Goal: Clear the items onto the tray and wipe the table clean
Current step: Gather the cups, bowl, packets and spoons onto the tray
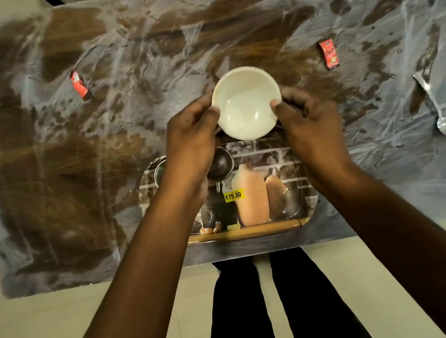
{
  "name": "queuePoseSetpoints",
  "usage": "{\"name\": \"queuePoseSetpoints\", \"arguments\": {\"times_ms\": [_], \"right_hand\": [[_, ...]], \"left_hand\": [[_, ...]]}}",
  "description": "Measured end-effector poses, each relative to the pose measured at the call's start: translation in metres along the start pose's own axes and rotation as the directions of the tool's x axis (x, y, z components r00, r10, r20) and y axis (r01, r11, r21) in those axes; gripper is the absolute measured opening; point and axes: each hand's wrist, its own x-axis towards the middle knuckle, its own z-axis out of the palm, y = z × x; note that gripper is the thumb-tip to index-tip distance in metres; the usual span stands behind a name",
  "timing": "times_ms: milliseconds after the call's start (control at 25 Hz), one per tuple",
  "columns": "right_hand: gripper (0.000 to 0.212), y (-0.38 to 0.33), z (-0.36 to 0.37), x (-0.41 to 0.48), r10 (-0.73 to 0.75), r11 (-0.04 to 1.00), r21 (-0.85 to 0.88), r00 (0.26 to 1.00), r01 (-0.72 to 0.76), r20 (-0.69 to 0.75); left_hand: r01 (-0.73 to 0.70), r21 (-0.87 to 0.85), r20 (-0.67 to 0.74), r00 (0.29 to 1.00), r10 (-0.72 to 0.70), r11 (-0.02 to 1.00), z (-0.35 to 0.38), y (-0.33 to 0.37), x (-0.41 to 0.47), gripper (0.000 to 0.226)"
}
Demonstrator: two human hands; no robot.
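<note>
Both hands hold a white bowl (246,102) by its rim: the left hand (191,141) grips the left edge with its thumb hooked over the lip, and the right hand (307,124) grips the right edge the same way, so each is closed on the bowl. The bowl looks empty and sits just past the far edge of the tray (256,230), above the counter (67,172); whether it rests on the surface or is lifted clear cannot be told from this angle. The tray lies at the near middle of the counter, printed with a picture of vases and brickwork and carrying a yellow price sticker (234,195). A dark round dish (219,163) sits in the tray's far left corner, partly hidden by the left wrist. The counter is covered in crinkled clear plastic over a brown and grey surface. One red sachet (80,84) lies far left, another red sachet (328,54) far right. Two steel spoons (439,103) lie side by side near the right edge, bowls toward the person.
</note>
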Motion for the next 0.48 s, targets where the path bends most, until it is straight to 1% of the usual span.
{"name": "queuePoseSetpoints", "arguments": {"times_ms": [80,120,240,320,480], "right_hand": [[0.022,0.003,0.001,-0.048,0.020,1.000,0.023,0.998,-0.021,0.059],[0.020,0.010,0.005,-0.070,0.049,0.999,0.015,0.996,-0.051,0.076],[0.021,0.041,0.018,-0.124,0.152,0.988,-0.022,0.975,-0.151,0.164],[0.024,0.059,0.028,-0.145,0.188,0.982,-0.063,0.962,-0.179,0.198],[0.036,0.087,0.047,-0.151,0.207,0.976,-0.097,0.964,-0.193,0.168]], "left_hand": [[-0.023,0.017,-0.034,0.999,0.024,1.000,-0.033,-0.010,-0.050,0.036],[-0.019,0.047,-0.072,0.997,0.023,0.999,-0.049,-0.017,-0.074,0.037],[0.063,0.123,-0.212,0.977,-0.036,0.990,-0.087,-0.056,-0.124,0.035],[0.127,0.123,-0.268,0.959,-0.090,0.984,-0.103,-0.082,-0.136,0.034],[0.188,0.124,-0.329,0.934,-0.139,0.974,-0.114,-0.112,-0.121,0.031]]}}
